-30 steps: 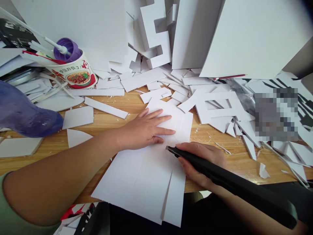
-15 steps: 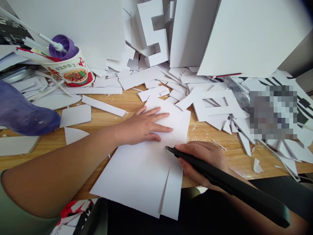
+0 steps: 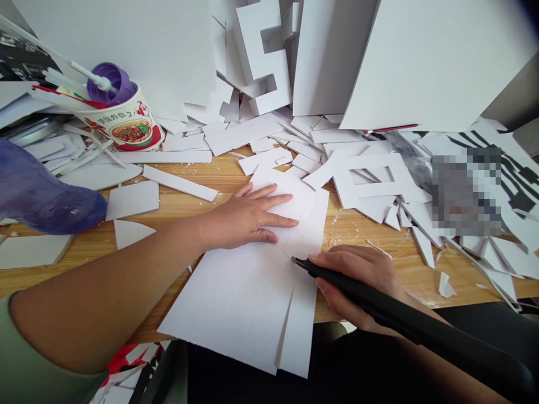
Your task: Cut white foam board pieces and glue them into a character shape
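Left hand (image 3: 250,220): spread on scored white sheet (image 3: 240,303)
Right hand (image 3: 365,270): closed round black cutter (image 3: 391,309)
Wooden tabletop (image 3: 187,207): sheet overhangs front edge

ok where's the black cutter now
In the head view, lower right: the black cutter is in the right hand, its tip at the white board.

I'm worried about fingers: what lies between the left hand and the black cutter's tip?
Only the white sheet, faintly lined, shows there in the head view.
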The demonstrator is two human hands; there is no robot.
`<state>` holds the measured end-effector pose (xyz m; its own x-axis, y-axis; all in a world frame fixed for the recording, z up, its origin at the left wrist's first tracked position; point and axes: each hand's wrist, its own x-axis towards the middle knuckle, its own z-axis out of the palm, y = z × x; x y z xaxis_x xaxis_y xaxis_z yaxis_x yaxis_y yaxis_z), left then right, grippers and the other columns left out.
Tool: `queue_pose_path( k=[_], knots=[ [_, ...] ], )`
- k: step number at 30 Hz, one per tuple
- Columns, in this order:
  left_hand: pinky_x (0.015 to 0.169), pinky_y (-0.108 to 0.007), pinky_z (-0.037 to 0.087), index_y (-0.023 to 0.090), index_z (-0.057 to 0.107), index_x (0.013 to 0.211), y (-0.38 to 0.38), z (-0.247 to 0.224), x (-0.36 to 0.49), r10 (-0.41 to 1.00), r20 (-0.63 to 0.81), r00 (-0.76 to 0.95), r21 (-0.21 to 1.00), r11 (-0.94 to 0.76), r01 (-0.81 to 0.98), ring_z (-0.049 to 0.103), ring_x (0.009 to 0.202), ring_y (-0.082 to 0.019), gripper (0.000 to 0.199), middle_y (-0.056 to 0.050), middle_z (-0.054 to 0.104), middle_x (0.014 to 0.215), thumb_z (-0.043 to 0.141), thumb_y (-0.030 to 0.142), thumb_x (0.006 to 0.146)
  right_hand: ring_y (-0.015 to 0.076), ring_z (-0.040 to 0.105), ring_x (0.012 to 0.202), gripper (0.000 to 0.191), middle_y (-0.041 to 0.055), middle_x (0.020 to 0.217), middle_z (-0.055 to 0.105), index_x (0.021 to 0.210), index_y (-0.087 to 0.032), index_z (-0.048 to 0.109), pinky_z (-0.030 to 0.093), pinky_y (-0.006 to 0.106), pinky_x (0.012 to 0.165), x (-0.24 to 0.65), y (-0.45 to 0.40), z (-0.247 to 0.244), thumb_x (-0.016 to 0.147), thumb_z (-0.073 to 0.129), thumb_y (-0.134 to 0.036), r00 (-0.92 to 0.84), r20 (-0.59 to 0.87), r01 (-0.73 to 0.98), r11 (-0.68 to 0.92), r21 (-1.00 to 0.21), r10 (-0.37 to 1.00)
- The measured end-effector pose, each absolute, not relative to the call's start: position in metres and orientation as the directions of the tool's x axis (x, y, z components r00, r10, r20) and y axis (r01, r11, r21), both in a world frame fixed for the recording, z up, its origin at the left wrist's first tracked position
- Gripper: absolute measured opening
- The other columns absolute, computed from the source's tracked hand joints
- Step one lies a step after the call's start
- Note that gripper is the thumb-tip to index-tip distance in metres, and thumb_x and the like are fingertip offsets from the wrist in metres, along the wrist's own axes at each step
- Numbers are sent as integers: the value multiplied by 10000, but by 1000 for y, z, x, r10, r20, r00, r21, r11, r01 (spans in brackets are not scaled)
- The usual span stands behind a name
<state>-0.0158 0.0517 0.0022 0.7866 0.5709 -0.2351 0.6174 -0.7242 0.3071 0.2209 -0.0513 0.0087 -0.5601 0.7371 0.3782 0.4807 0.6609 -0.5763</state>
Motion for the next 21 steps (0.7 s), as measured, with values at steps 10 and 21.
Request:
queue_pose_path(
  k=[10, 21],
  knots=[
    [1136, -553, -36, 503, 433, 1361, 52, 3, -15, 573, -235, 785, 317, -718, 619, 20, 1484, -274, 426, 56, 147, 1615, 463, 532, 937, 179, 578, 539, 273, 25, 649, 609, 1048, -213, 588, 452, 307, 479, 224, -53, 13, 798, 549, -110, -564, 333, 499, 633, -592, 756],
    [1135, -568, -20, 506, 445, 1353, 52, 0, -17, 571, -206, 795, 339, -721, 605, 38, 1483, -282, 424, 53, 159, 1613, 482, 522, 930, 157, 617, 523, 245, 27, 669, 671, 1019, -192, 642, 473, 273, 471, 226, -55, 11, 792, 580, -121, -498, 392, 465, 620, -632, 773]
  ],
)
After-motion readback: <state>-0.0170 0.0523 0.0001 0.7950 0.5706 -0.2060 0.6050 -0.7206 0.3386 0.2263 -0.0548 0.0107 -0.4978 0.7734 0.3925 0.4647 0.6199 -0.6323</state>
